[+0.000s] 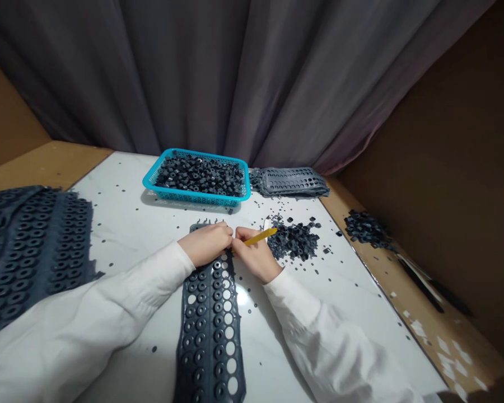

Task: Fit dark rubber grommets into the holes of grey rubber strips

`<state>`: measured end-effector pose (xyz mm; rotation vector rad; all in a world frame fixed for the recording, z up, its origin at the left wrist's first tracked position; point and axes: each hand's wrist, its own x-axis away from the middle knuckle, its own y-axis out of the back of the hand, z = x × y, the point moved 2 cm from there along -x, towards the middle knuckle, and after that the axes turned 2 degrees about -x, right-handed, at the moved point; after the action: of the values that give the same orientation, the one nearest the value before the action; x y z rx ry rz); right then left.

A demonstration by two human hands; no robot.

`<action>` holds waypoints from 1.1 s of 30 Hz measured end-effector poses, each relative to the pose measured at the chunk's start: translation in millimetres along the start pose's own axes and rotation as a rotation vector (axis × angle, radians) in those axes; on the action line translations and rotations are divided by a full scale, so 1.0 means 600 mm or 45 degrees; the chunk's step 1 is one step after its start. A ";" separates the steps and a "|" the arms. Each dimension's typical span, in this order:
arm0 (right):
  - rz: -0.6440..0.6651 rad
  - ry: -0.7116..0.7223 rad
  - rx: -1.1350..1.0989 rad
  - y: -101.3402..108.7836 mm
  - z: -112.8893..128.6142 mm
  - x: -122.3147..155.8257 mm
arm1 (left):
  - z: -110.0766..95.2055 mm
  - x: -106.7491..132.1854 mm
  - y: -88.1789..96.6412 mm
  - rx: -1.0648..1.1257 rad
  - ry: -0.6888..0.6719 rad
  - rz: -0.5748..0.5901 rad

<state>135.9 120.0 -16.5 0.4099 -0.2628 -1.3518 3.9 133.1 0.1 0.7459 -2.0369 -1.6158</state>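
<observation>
On the white table (147, 240), a long dark strip (210, 330) is lying flat with its near end running toward the person's body. Rows of little rings are sitting on the strip. Down its right side, a line of round holes is showing white, and one more hole is showing white on the left.

The left hand (208, 243) is resting on the far end of the strip, and its fingers are curling under. I cannot tell if those fingers are pinching anything. The right hand (256, 254) is holding a yellow stick (261, 235) in a snug grip, and the stick is leaning up to the right. The two hands are meeting close together over the strip's right edge, but I cannot tell if they are touching.

Behind the hands, a blue basket (193, 195) is holding lots of small black bits (201, 176). Just to its right, some flat sheets full of holes (296, 182) are lying. Nearer, a pile of dark bits (298, 242) is sitting beside the right hand, and tiny dots are lying all around. Over on the left, a big dark sheet with rings (37, 246) is spreading out. A gray curtain (193, 73) is hanging at the back.
</observation>
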 end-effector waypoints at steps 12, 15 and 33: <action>-0.005 -0.011 0.037 -0.001 -0.006 -0.005 | 0.056 0.007 -0.020 0.488 0.029 -0.260; 0.004 -0.032 -0.002 -0.001 -0.005 -0.005 | 0.049 0.006 -0.018 0.397 0.011 -0.198; -0.021 -0.074 -0.090 0.003 0.000 -0.005 | 0.030 0.006 -0.012 0.047 -0.092 -0.032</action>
<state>136.8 123.4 -15.7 0.3146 -0.2590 -1.3864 -9.3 142.6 -10.7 0.7390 -2.1213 -1.6455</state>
